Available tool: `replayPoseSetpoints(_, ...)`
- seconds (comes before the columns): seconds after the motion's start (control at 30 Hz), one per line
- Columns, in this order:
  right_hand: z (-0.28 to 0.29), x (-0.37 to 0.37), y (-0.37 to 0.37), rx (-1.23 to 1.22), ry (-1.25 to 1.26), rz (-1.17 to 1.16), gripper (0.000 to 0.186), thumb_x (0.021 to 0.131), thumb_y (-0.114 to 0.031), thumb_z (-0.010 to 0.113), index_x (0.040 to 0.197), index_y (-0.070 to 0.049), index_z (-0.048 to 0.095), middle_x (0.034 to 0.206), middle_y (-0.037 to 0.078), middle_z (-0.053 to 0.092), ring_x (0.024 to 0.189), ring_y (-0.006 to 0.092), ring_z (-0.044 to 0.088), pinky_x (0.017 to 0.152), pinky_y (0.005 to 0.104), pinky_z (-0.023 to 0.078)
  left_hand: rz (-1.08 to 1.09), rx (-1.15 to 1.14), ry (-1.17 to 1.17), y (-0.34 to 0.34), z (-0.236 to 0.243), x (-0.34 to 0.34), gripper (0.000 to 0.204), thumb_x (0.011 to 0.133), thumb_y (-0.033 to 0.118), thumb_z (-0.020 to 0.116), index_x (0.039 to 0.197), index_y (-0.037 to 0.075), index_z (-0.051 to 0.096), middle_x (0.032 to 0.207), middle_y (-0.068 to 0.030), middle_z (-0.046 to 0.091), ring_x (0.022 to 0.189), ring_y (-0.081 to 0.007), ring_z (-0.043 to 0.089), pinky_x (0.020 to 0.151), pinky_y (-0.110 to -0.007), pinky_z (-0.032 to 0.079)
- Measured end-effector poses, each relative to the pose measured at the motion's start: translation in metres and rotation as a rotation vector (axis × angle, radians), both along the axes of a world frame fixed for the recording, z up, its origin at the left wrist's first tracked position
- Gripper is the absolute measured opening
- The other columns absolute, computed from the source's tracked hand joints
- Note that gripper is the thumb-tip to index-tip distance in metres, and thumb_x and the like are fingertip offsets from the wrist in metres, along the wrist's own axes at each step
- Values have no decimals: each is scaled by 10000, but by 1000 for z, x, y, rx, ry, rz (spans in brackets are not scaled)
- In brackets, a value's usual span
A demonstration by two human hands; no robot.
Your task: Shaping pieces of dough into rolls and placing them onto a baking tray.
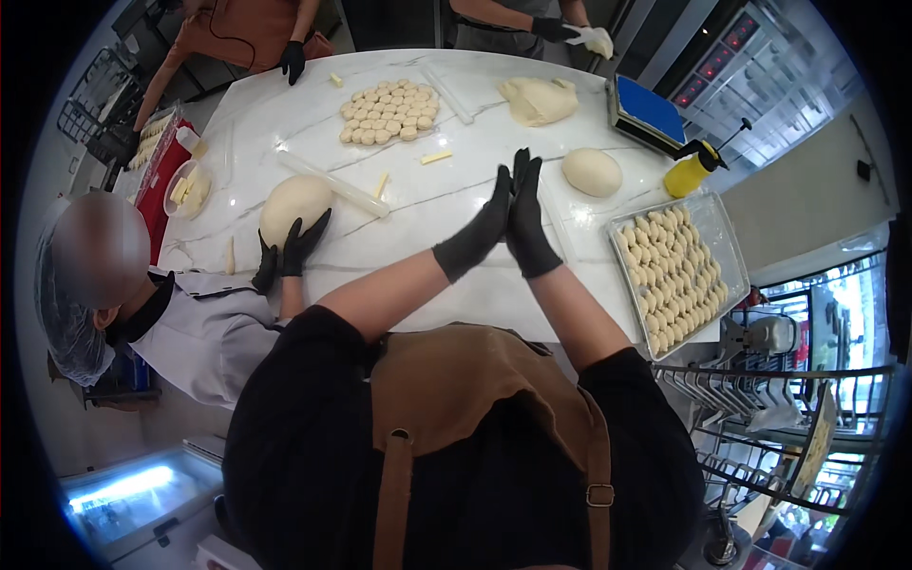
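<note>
Palm to palm in black gloves, my left hand (480, 220) and my right hand (527, 214) meet over the white marble table (446, 294), fingers stretched out straight; anything between the palms is hidden. Right of them lies a smooth dough ball (591, 172). Beyond are a cluster of small dough pieces (388, 111) and thin pale yellow sticks (436, 158). At the right corner a tray (724, 271) holds many rows of shaped dough pieces. A clear rolling rod (332, 182) lies to the left.
A co-worker (199, 332) at left holds a large dough ball (295, 204), near a butter tub (187, 188). Two people (247, 38) (499, 28) work across the table. A blue-topped scale (647, 109), yellow sprayer (686, 176) and dough mound (538, 101) line the back right. Metal racks (779, 427) stand right.
</note>
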State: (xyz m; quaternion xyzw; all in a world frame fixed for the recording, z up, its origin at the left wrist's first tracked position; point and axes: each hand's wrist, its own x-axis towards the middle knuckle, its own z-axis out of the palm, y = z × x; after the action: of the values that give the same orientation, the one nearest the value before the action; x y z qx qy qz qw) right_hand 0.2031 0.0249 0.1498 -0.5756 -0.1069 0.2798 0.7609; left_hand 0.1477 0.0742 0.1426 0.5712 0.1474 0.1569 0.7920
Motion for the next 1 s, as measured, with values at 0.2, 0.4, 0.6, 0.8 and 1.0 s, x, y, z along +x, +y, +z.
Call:
replayPoseSetpoints(0.2, -1, 12, -4, -9, 277, 43, 858, 1059, -730, 282, 1630, -91, 284, 1574, 146, 431, 1380, 287, 466, 1138, 401, 374, 12, -342, 164, 31, -5, 10, 986, 965, 881, 262, 1454, 82, 569, 1206, -42, 610, 1039, -173, 563, 1037, -318, 418)
replayPoseSetpoints(0.4, -6, 25, -4, -88, 447, 43, 1013, 999, -810, 325, 1697, -111, 100, 1605, 173, 401, 1319, 303, 525, 1156, 443, 373, 43, -365, 218, 30, -6, 7, 1026, 945, 893, 291, 1502, 57, 501, 1307, -111, 586, 1024, -195, 584, 916, -324, 466)
replayPoseSetpoints(0.6, -23, 27, -6, -11, 419, 61, 1061, 966, -840, 361, 1675, -67, 199, 1529, 256, 419, 1198, 320, 569, 1091, 462, 447, 41, -346, 222, 19, -23, 2, 1070, 928, 904, 315, 1541, 36, 444, 1391, -168, 566, 1011, -214, 602, 816, -330, 505)
replayPoseSetpoints(0.8, -19, -24, -7, -81, 62, 141, 1049, 971, -822, 367, 1618, 3, 324, 1496, 285, 424, 1098, 309, 613, 904, 393, 555, -19, -290, 191, 43, -24, 13, 923, 974, 858, 286, 1307, 44, 568, 1017, -91, 598, 791, -129, 467, 666, -302, 399)
replayPoseSetpoints(1.0, 1, 21, -8, -131, 539, 120, 889, 1055, -698, 329, 1665, -56, 245, 1700, 223, 255, 1486, 329, 412, 1189, 401, 374, 14, 51, 81, -10, -19, -9, 782, 1020, 805, 254, 1048, 99, 587, 854, -51, 548, 665, -134, 432, 625, -272, 369)
